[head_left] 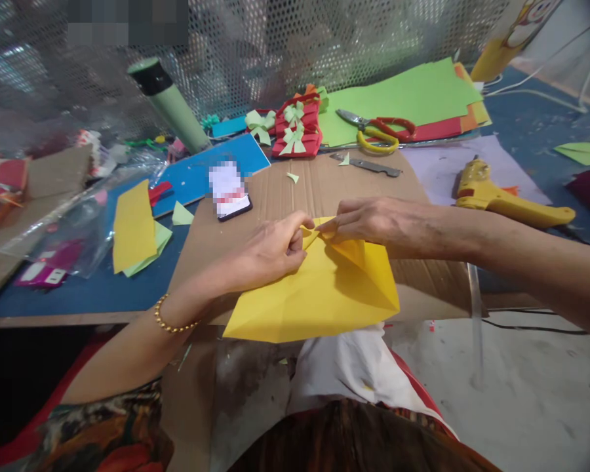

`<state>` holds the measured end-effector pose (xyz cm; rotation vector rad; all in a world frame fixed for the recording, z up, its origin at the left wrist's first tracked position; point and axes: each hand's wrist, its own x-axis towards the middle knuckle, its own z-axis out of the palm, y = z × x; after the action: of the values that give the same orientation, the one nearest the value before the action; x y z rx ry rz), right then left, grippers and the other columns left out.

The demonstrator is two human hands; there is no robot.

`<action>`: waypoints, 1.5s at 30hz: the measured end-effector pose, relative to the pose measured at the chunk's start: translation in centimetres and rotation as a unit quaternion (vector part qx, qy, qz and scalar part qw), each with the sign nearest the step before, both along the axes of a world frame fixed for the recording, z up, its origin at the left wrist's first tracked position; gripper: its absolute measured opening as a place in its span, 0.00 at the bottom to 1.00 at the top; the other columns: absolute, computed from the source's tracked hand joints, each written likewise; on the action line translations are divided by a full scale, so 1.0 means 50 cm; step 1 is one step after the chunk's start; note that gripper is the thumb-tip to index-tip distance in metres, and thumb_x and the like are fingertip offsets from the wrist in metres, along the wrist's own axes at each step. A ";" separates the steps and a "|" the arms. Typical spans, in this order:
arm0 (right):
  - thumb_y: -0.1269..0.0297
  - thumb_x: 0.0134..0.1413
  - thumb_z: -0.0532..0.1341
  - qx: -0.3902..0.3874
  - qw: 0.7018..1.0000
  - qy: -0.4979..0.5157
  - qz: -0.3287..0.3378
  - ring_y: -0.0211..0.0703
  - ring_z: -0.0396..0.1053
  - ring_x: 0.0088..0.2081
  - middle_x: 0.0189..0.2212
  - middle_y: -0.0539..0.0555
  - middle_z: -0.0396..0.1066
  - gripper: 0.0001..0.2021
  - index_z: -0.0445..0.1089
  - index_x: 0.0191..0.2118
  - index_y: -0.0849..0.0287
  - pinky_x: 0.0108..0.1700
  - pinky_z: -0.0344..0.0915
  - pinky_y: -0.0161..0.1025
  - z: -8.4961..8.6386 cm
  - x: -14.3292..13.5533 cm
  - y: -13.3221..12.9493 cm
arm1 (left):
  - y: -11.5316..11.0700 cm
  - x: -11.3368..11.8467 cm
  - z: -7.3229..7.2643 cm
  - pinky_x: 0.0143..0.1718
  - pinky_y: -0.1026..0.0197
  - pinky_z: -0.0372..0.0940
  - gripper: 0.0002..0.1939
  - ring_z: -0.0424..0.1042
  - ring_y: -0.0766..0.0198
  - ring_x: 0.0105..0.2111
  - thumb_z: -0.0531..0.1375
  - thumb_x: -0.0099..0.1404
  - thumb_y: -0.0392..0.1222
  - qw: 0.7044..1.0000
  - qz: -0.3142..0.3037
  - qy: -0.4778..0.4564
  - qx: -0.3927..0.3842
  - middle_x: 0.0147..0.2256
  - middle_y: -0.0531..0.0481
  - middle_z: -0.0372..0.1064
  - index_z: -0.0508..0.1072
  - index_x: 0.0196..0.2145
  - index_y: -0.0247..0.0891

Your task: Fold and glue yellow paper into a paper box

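Yellow paper (307, 292) creased under two hands at the centre of the frame

The yellow paper lies just below mid-frame, partly over brown cardboard (268, 200), its lower edge reaching past the table edge above the person's lap. The right hand (373, 219), coming in from the right, has its fingers together and pinches a fold at the paper's upper edge. The left hand (278, 249), wearing a beaded bracelet (163, 320), is curled, index fingertip at the same fold; whether its thumb closes on the paper I cannot tell.

Above the left hand lies a phone (231, 196); left of it, a yellow strip (134, 229) overlaps pale green paper (158, 249). At upper centre, red pieces with pale green bows (299, 134) sit beside green sheets (398, 98), with scissors (368, 123) on those sheets. A grey cutter (371, 165) lies on the cardboard below them. At right, a yellow glue gun (484, 185) rests partly on lilac paper (501, 157).
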<state>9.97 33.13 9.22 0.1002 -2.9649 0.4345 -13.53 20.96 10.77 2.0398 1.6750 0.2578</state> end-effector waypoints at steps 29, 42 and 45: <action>0.70 0.75 0.53 -0.020 0.999 0.012 -0.036 0.48 0.73 0.47 0.46 0.61 0.78 0.16 0.81 0.46 0.58 0.49 0.70 0.45 -0.004 0.015 -0.005 | -0.039 -0.008 -0.011 0.58 0.44 0.68 0.03 0.71 0.47 0.55 0.58 0.74 0.38 0.971 -0.155 0.111 0.144 0.53 0.37 0.75 0.71 0.41 0.39; 0.71 0.71 0.56 -0.027 0.999 0.016 -0.029 0.49 0.74 0.46 0.46 0.61 0.78 0.14 0.81 0.45 0.57 0.49 0.72 0.46 -0.009 0.011 0.002 | -0.040 -0.014 0.003 0.51 0.52 0.69 0.09 0.74 0.55 0.48 0.56 0.69 0.31 0.984 -0.072 0.087 0.140 0.49 0.43 0.72 0.68 0.45 0.41; 0.71 0.71 0.57 -0.033 0.999 0.017 -0.028 0.48 0.74 0.47 0.48 0.61 0.78 0.13 0.81 0.46 0.57 0.50 0.72 0.46 -0.011 0.014 0.003 | -0.034 0.006 0.018 0.44 0.55 0.68 0.06 0.74 0.55 0.42 0.57 0.70 0.34 0.986 0.003 0.123 0.113 0.42 0.45 0.73 0.70 0.44 0.41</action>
<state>10.65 33.28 8.65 0.0180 -2.9091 0.5186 -13.23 19.24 11.69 2.3137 1.8723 0.2137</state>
